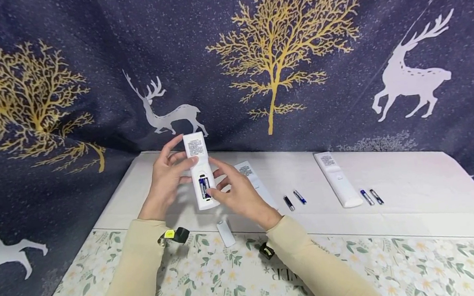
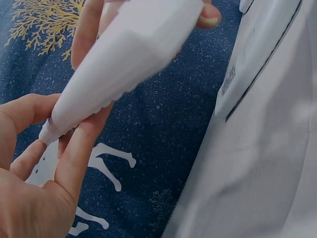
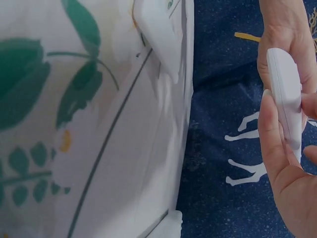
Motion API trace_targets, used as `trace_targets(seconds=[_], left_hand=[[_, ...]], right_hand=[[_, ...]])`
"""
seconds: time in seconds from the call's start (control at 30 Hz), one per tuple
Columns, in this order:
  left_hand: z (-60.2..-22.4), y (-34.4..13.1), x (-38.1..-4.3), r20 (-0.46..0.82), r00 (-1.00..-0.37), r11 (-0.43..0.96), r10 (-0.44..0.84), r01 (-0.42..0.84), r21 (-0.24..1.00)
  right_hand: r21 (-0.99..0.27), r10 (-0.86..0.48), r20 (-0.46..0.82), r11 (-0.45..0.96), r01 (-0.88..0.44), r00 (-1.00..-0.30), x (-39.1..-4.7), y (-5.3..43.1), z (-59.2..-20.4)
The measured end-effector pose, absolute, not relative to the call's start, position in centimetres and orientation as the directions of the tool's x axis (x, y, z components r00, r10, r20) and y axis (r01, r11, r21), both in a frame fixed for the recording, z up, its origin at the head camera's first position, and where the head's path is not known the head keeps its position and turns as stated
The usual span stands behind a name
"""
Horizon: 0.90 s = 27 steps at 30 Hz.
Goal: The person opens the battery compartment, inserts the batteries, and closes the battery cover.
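A white remote control (image 1: 198,144) is held up over the table, its back towards the head camera. Its battery bay is uncovered, and blue-and-silver batteries (image 1: 204,187) lie inside. My left hand (image 1: 165,182) grips the remote by its upper part, thumb across the back. My right hand (image 1: 241,192) holds the lower end, with the thumb at the batteries and the fingers around the side. In the left wrist view the remote (image 2: 124,59) appears edge-on between both hands. The right wrist view also shows the remote (image 3: 285,94) from its side. The loose battery cover (image 1: 226,234) lies on the table below.
A second white remote (image 1: 245,170), partly behind my right hand, lies on the table (image 1: 311,228) near two loose batteries (image 1: 294,200). Farther right are a third remote (image 1: 338,180) and two more batteries (image 1: 371,197). A dark blue deer-patterned cloth (image 1: 194,43) hangs behind.
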<state>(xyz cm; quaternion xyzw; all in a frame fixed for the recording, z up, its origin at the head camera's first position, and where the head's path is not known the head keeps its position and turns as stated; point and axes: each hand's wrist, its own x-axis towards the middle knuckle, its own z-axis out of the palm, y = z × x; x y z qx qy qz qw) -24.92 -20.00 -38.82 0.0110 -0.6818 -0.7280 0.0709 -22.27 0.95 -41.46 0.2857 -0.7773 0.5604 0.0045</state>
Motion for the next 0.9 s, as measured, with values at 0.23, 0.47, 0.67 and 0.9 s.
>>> trace_targets(seconds=[0.23,0.47,0.67,0.9], left_hand=[[-38.9,-19.87,-24.81,0.078,-0.991,-0.059,-0.108,0.085,0.995],[-38.95,-19.77,-24.85,0.078,-0.992,-0.055,-0.101,0.083,0.995],[-39.03,-19.8,-24.89,0.081,-0.993,-0.07,-0.091,0.088,0.994],[-39.07,-19.83,-24.93,0.084,-0.992,-0.069,-0.098,0.091,0.993]], right_hand=[[-0.852,-0.474,0.311,0.246,-0.463,-0.824,-22.25,1.27,-41.34],[-0.844,-0.487,0.308,0.256,-0.471,-0.818,-22.35,1.48,-41.28],[-0.836,-0.494,0.314,0.262,-0.483,-0.811,-22.34,1.52,-41.16],[-0.826,-0.522,0.293,0.284,-0.487,-0.801,-22.49,1.69,-40.98]])
